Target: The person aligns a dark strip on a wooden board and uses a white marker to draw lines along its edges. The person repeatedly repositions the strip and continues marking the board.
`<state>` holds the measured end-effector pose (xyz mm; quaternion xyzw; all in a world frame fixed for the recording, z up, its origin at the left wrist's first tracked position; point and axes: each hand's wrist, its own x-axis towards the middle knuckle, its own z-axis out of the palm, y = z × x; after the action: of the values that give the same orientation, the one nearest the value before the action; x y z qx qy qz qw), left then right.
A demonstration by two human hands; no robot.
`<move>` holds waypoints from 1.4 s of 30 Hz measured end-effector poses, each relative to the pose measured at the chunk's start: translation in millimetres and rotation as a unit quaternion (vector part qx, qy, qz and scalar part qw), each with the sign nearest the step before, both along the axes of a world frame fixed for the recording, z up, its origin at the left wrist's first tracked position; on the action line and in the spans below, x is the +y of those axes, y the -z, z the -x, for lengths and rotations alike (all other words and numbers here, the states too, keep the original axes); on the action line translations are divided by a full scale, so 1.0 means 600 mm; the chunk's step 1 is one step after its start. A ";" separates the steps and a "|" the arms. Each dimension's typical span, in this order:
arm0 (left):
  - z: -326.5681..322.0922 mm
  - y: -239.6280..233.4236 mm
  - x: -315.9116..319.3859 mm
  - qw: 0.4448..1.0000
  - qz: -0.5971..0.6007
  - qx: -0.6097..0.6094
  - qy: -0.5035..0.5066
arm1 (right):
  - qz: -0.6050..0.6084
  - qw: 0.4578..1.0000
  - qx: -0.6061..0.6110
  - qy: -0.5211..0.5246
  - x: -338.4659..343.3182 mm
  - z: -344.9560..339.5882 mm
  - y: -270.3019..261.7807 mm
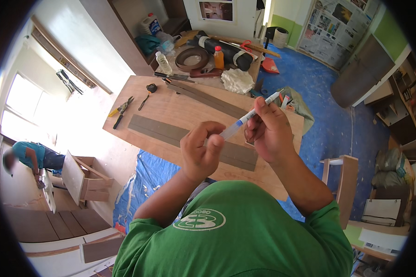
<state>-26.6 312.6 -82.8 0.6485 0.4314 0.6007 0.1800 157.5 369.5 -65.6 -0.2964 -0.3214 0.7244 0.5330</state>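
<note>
Above the plywood tabletop (152, 138) I hold a white marker pen (252, 114) with a blue band and a clear cap or barrel part at its lower end. My right hand (272, 130) grips the white barrel near its upper end. Thumb and forefinger of my left hand (202, 149) pinch the clear end. Behind my hands lie a wide dark laminate strip (159, 131) and narrower strips (208, 98). On the tabletop's left part rest snips with yellow and black handles (122, 112) and a black tape measure (151, 88).
Beyond the tabletop are a coil of edge banding (192, 59), a bottle of orange liquid (218, 58), a white cloth (237, 81) and a black wrapped roll (228, 53). A wooden stool-like frame (345, 187) stands at right. A co-worker (33, 155) bends over a panel at far left.
</note>
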 end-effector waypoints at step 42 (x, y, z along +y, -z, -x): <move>-0.030 0.002 0.006 0.989 0.043 -0.139 0.020 | -0.064 0.996 -0.025 0.047 -0.009 -0.008 0.005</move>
<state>-8.6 316.1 -83.8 0.5588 0.4149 0.6622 0.2776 162.0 363.9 -68.4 -0.2945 -0.3663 0.6684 0.5765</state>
